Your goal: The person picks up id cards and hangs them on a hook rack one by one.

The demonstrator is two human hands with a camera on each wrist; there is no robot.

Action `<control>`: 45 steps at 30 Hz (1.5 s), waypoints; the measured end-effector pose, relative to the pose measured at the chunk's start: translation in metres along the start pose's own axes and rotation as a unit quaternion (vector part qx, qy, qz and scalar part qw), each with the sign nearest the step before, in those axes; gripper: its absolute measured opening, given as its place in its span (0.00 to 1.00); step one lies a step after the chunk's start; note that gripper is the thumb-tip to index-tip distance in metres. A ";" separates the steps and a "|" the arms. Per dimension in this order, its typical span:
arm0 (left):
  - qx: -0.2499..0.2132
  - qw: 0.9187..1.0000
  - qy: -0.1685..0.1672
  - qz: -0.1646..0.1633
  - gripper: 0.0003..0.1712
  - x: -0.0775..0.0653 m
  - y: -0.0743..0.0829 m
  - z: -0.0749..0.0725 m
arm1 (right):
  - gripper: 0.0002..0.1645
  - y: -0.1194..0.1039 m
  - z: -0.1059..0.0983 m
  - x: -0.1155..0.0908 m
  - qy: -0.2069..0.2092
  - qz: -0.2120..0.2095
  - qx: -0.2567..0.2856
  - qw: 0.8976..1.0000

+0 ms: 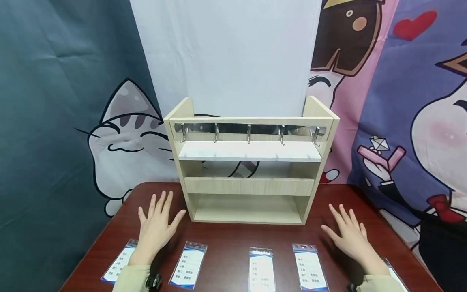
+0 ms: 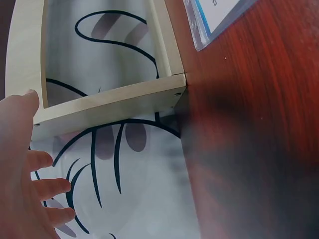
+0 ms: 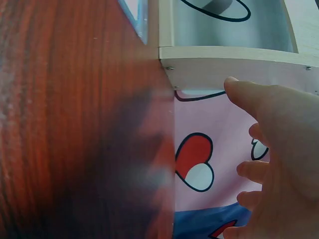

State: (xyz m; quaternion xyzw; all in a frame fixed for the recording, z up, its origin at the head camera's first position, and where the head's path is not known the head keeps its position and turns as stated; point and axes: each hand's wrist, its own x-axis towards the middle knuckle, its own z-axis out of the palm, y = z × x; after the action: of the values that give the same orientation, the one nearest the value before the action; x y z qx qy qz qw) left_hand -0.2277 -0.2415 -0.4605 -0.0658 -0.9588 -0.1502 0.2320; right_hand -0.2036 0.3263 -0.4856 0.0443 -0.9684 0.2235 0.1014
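In front of the wooden rack (image 1: 249, 186), to its left, a first badge (image 1: 118, 263) lies by the worktop's (image 1: 226, 236) left edge. The left hand (image 1: 157, 223) is nearer the rack, grip spread wide, holding nothing. Second badge (image 1: 188, 265), third badge (image 1: 261, 271) and fourth badge (image 1: 311, 267) line up before the rack, bare worktop between. Rightward, the right hand's (image 1: 348, 235) grip is splayed and empty; a fifth badge (image 1: 395, 275) shows partly beyond that forearm (image 1: 370, 259).

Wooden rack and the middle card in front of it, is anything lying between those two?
No, the head view shows only a bare strip of brown tabletop between the wooden rack and the middle card.
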 end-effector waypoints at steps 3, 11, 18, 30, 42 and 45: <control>-0.012 1.000 0.003 -0.002 0.46 0.000 0.000 -0.001 | 0.49 0.000 -0.005 0.002 0.008 -0.006 0.004 1.000; -0.050 0.998 0.030 0.000 0.44 0.007 0.001 -0.004 | 0.43 0.004 -0.023 0.010 0.039 -0.052 0.010 0.998; -0.090 0.995 0.050 0.011 0.41 0.019 0.002 0.000 | 0.34 0.013 -0.035 0.008 0.037 -0.065 0.014 0.997; -0.167 0.985 0.020 -0.026 0.38 0.023 -0.001 0.008 | 0.29 0.037 -0.051 -0.009 0.027 -0.038 -0.005 0.999; -0.206 0.978 0.008 -0.036 0.37 0.035 -0.002 0.009 | 0.34 0.075 -0.065 -0.030 -0.080 0.048 -0.036 0.995; -0.219 0.975 0.019 -0.037 0.36 0.039 0.001 0.002 | 0.35 0.081 -0.068 -0.036 -0.127 0.077 -0.026 0.989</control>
State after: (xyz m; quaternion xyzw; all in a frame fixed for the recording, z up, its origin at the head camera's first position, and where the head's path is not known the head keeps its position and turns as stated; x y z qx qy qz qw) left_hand -0.2632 -0.2375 -0.4438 -0.0767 -0.8998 -0.3660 0.2246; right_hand -0.1667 0.4304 -0.4683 -0.0048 -0.9795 0.1976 -0.0390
